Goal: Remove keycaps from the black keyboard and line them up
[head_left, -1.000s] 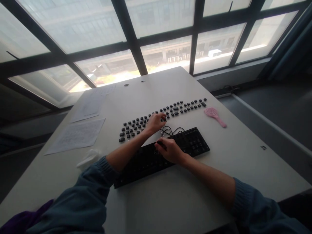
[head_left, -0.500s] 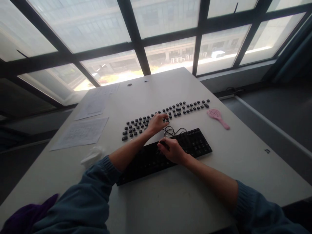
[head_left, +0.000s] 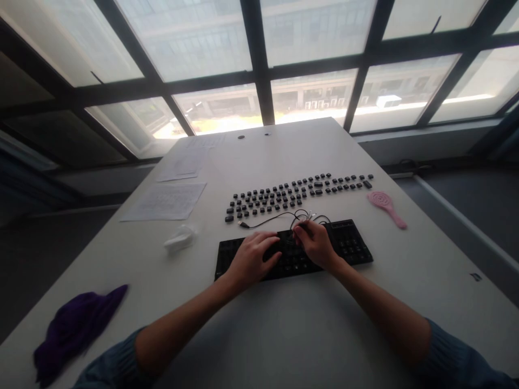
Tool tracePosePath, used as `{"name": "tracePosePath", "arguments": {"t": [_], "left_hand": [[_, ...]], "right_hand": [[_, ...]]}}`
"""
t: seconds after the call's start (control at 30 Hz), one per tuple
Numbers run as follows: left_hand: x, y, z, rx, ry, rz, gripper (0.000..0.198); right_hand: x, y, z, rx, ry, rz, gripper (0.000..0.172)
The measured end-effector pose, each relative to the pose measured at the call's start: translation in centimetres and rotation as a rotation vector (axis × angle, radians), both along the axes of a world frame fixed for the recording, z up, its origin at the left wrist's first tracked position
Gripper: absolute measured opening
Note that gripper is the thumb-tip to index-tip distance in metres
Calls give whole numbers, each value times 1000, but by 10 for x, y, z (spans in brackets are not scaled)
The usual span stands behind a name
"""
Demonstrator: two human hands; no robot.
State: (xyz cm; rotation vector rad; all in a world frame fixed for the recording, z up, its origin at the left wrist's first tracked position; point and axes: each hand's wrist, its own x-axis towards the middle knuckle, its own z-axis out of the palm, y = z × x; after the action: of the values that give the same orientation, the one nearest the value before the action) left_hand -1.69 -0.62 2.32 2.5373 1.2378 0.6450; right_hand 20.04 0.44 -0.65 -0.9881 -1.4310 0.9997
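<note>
A black keyboard [head_left: 352, 243] lies on the white table in front of me. My left hand [head_left: 253, 256] rests over its left half, fingers spread and thumb apart, holding nothing that shows. Over the keyboard's upper middle, my right hand [head_left: 316, 243] is pinched closed around a small tool with thin wire prongs, which looks like a keycap puller [head_left: 310, 215]. Its fingers hide most of the tool. Behind the keyboard, loose black keycaps [head_left: 318, 192] are laid out in rows. A black USB cable [head_left: 267, 220] curls between these rows and the keyboard.
Right of the keycaps lies a pink hairbrush [head_left: 387, 208]. To the left are printed papers [head_left: 164, 202], a crumpled white tissue or wrapper [head_left: 179, 239] and a purple cloth [head_left: 79, 329]. Large windows [head_left: 312, 97] stand beyond the table's far edge.
My left hand has come back from the keycap rows to the keyboard. My right hand stays near the keyboard's upper middle, still pinched. The camera view has shifted, showing more of the purple cloth.
</note>
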Motion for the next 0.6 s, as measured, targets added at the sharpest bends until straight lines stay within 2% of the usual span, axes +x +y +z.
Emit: {"name": "tracePosePath", "arguments": {"t": [0.1,0.2,0.33,0.6], "left_hand": [[-1,-23,-15,18,29,6,46],[1,-30,-23,21,65,6,54],[1,-31,-26,24,85,9,52],[0,-33,-27,25,79,10,51]], "right_hand": [[0,-2,1,59,-124,58,20],[-2,-3,2,120,-262,84,18],[-2,-1,1,131,-361,110,18],[1,0,-1,99,-410,171,18]]}}
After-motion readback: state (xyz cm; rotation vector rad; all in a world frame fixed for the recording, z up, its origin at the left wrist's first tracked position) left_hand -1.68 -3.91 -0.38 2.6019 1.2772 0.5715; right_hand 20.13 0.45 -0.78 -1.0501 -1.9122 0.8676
